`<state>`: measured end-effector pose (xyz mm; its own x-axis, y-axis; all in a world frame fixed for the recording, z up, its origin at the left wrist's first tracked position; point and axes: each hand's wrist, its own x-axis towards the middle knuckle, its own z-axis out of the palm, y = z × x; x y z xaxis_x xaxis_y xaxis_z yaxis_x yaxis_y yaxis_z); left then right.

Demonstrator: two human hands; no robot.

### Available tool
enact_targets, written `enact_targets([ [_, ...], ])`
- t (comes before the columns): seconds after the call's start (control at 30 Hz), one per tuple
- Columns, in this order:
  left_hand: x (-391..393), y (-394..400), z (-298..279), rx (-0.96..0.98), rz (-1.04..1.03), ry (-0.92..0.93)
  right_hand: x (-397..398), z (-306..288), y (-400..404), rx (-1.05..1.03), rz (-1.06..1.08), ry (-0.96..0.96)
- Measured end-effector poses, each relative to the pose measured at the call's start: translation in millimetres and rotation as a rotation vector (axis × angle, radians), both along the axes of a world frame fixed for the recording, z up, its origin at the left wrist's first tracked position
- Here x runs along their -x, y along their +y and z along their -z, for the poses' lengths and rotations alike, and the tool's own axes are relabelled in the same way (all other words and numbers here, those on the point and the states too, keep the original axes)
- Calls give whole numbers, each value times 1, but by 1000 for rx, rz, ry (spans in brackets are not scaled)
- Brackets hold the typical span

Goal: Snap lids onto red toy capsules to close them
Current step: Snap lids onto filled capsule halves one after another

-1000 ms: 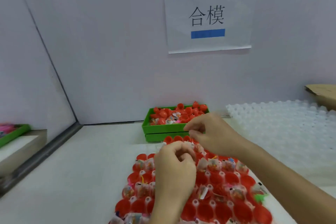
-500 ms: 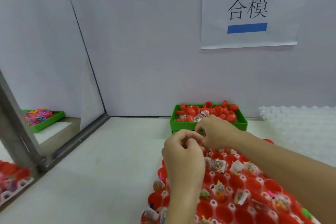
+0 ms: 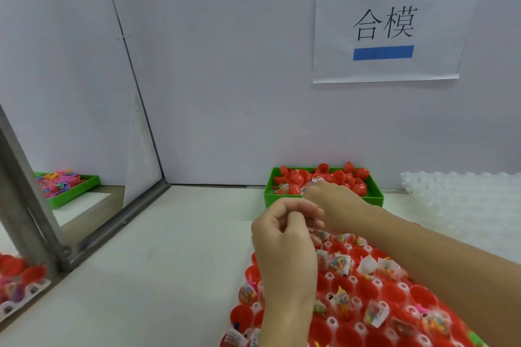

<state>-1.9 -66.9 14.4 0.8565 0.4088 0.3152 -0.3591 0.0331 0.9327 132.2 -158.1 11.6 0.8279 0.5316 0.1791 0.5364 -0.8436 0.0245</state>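
Observation:
A tray [image 3: 332,321] of open red capsule halves [image 3: 366,289] fills the lower right; several hold small clear toy packets [image 3: 339,262]. Behind it stands a green bin [image 3: 324,201] heaped with red lids [image 3: 294,179] and a few packets. My left hand [image 3: 284,242] hovers over the tray's far left corner, back to the camera, fingers curled, and nothing shows in them. My right hand [image 3: 337,205] reaches across to the bin's near edge. Its fingertips dip among the bin's contents and are hidden.
White moulded trays [image 3: 462,205] lie to the right. A metal-framed partition [image 3: 42,222] stands at the left, with another green bin of pink toys [image 3: 60,184] and a tray of red capsules [image 3: 19,276] beyond it. A paper sign [image 3: 386,25] hangs on the back wall.
The view has swung left, bringing the partition and side bins into sight. My right hand has edged forward to the bin; my left hand keeps the same curled pose.

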Motion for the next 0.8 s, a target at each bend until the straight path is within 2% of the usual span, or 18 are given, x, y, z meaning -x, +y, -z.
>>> enact_targets([
  [0.17,-3,13,1,35,-124,11,18,-11,-8,-239,-75,-87],
  [0.33,-3,14,3,-218,-238,95,45,-19,-27,-428,-82,-147],
  [0.43,-2,10,5,-411,-129,215,68,-19,-49,-524,-62,-169],
  [0.53,2,0,5,-494,65,282,96,-11,-72,-600,-38,-190],
  [0.8,6,-33,12,-564,245,174,135,20,-108,-762,3,-250],
])
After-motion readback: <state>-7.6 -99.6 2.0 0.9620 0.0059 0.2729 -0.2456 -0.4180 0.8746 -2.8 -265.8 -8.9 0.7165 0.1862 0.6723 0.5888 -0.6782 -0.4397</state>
